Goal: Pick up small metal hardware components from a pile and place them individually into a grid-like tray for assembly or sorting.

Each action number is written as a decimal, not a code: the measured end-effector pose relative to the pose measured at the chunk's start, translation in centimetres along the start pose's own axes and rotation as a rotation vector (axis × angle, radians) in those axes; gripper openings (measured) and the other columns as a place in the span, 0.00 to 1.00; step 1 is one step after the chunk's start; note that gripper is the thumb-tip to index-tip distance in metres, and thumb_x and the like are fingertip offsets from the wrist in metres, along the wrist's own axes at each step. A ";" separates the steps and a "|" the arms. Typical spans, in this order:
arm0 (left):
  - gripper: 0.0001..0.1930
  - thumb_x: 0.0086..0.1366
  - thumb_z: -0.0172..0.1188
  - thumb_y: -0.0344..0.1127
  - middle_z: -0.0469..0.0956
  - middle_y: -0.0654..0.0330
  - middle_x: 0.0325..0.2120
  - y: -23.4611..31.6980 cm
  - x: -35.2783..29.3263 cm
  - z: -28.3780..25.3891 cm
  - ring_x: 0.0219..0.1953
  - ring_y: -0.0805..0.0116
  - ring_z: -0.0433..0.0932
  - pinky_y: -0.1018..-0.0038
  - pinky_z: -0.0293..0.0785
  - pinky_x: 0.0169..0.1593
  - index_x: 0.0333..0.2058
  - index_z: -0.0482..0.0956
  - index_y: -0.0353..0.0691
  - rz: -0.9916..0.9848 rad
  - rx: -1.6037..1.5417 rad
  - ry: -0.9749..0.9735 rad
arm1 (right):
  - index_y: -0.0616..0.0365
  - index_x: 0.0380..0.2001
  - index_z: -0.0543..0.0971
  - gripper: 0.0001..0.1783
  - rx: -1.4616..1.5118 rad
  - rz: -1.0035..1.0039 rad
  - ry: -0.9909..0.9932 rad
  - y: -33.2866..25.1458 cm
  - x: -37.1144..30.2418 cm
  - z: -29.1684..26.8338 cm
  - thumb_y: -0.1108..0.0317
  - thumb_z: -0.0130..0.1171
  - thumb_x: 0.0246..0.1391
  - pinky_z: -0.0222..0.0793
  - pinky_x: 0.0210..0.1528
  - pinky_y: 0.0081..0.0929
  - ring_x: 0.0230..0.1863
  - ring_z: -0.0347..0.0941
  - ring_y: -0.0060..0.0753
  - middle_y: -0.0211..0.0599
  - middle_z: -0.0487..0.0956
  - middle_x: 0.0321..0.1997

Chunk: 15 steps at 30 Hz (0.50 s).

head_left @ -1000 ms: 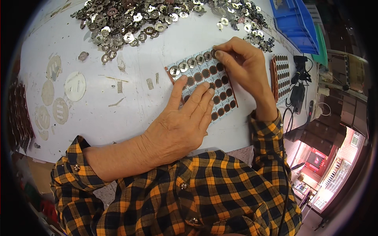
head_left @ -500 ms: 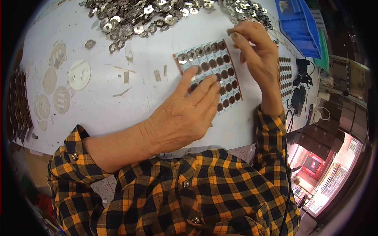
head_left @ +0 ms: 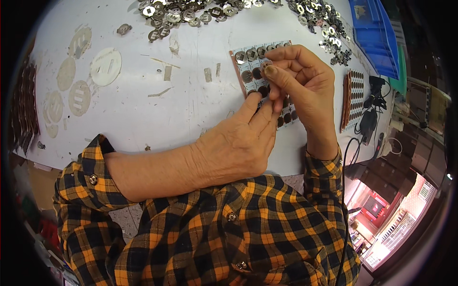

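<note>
A pale-blue circuit board panel (head_left: 247, 66) with brown edges lies under my hands. Dark round pads fill its rows, and shiny round metal clips (head_left: 252, 53) sit along its far row. My left hand (head_left: 241, 140) lies with its fingers stretched onto the panel's near part, holding nothing. Above the panel, my right hand (head_left: 305, 83) pinches a small metal clip (head_left: 266, 63) between thumb and forefinger, near the second row. My hands cover much of the panel's right and near parts. The fingertips of both hands are close together.
A heap of metal clips (head_left: 188, 14) lies at the far side, with a smaller pile (head_left: 324, 26) to its right. A blue bin (head_left: 377, 38) stands far right. More board panels (head_left: 354, 97) are stacked beside black cables (head_left: 369, 119). Round marks (head_left: 106, 66) dot the left tabletop.
My right hand has come from near the small clip pile, leftward and nearer, over the panel with the clip. My left hand still lies on the panel. The whole view has shifted slightly.
</note>
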<state>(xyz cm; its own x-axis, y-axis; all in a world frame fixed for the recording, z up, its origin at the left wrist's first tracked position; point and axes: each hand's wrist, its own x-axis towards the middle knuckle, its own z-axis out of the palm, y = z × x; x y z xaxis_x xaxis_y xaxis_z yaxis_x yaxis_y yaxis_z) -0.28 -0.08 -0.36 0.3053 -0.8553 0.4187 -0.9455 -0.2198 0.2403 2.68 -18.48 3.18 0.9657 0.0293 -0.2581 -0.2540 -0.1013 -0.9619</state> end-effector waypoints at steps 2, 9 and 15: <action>0.20 0.57 0.61 0.32 0.82 0.34 0.45 0.0 -0.1 0.3 0.54 0.41 0.81 0.43 0.73 0.63 0.42 0.84 0.18 -0.001 0.001 0.018 | 0.68 0.45 0.82 0.09 -0.075 -0.040 -0.010 0.5 0.0 0.2 0.80 0.65 0.62 0.70 0.21 0.12 0.24 0.76 0.13 0.32 0.84 0.33; 0.21 0.56 0.61 0.34 0.83 0.36 0.44 0.2 0.0 0.0 0.55 0.41 0.80 0.40 0.73 0.62 0.42 0.85 0.20 -0.015 0.017 0.009 | 0.66 0.40 0.85 0.06 -0.281 -0.177 -0.061 1.4 0.0 0.9 0.82 0.68 0.59 0.73 0.36 0.11 0.32 0.77 0.11 0.28 0.84 0.34; 0.19 0.56 0.61 0.34 0.83 0.38 0.43 0.2 -0.2 -0.1 0.54 0.43 0.80 0.38 0.73 0.61 0.40 0.85 0.22 -0.027 0.009 -0.020 | 0.66 0.39 0.84 0.06 -0.441 -0.136 0.003 0.9 -0.3 1.5 0.82 0.68 0.58 0.74 0.38 0.13 0.34 0.77 0.12 0.25 0.83 0.34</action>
<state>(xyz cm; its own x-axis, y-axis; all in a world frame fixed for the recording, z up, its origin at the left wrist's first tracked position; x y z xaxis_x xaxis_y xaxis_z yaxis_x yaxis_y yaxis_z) -0.49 0.05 -0.30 0.3288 -0.8579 0.3947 -0.9378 -0.2473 0.2438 2.12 -17.11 2.27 0.9890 0.0687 -0.1313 -0.0783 -0.5103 -0.8564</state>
